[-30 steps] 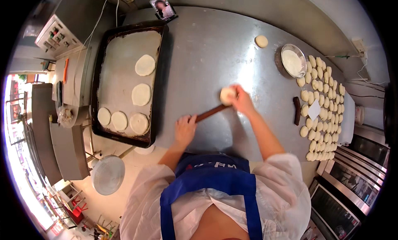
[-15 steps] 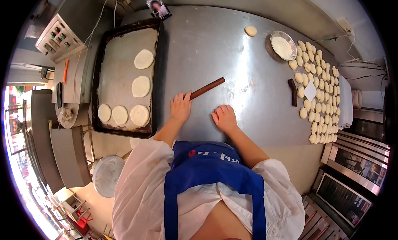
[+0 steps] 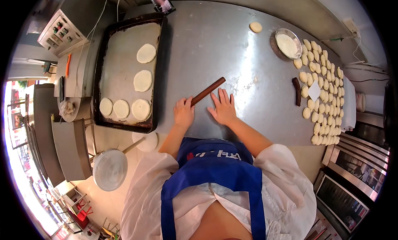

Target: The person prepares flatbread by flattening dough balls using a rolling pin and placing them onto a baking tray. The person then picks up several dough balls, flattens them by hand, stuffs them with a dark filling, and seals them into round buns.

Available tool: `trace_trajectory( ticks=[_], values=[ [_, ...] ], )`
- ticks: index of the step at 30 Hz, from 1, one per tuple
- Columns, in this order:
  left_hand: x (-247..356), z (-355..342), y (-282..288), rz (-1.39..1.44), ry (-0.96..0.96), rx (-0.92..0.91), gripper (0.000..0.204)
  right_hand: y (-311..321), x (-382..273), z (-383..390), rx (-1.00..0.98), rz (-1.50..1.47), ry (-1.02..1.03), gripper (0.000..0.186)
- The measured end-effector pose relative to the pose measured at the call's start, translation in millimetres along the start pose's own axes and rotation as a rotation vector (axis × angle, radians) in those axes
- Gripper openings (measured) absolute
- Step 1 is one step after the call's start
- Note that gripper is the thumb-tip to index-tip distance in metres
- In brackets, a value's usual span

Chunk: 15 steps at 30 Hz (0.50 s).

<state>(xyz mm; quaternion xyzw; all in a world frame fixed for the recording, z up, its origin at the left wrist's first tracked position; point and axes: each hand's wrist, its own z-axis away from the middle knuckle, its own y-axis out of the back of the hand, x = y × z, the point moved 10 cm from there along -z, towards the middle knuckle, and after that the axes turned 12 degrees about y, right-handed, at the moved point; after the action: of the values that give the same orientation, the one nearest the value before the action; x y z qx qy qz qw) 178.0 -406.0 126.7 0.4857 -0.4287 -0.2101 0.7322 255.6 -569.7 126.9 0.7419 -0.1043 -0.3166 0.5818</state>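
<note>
My left hand [image 3: 183, 113] grips the lower-left end of a dark wooden rolling pin [image 3: 209, 91], which lies diagonally over the steel table [image 3: 207, 41]. My right hand [image 3: 222, 107] rests palm-down just below the pin, fingers spread, holding nothing. To their left, a black-rimmed baking tray [image 3: 120, 49] holds several flattened pale dough rounds [image 3: 143, 80]. A single small dough round [image 3: 256, 27] sits toward the back. On the right are many small dough pieces [image 3: 325, 86], a white card [image 3: 314, 91] among them, and a dark brown rod [image 3: 297, 91] beside them.
A metal bowl of pale powder [image 3: 287, 43] stands at back right. A phone [image 3: 161, 2] on a stand is at the back edge. A control panel [image 3: 59, 32] and side counter [image 3: 78, 70] are left, a fan [image 3: 110, 168] lower left, steel-framed cabinets [image 3: 352, 169] lower right.
A second ago my right hand held a dough piece above the pin; it has since moved down and now lies spread without dough. My left hand keeps its grip on the pin.
</note>
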Motion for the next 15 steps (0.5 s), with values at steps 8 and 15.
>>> trace_trajectory(
  ticks=[8,15],
  values=[
    [-20,15,-2,0.033,0.001,0.104,0.048,5,14,-17,-0.022,0.049,-0.096,0.072],
    [15,0,-10,0.036,0.011,0.002,0.048,18,3,-17,0.135,-0.055,-0.010,0.071]
  ],
)
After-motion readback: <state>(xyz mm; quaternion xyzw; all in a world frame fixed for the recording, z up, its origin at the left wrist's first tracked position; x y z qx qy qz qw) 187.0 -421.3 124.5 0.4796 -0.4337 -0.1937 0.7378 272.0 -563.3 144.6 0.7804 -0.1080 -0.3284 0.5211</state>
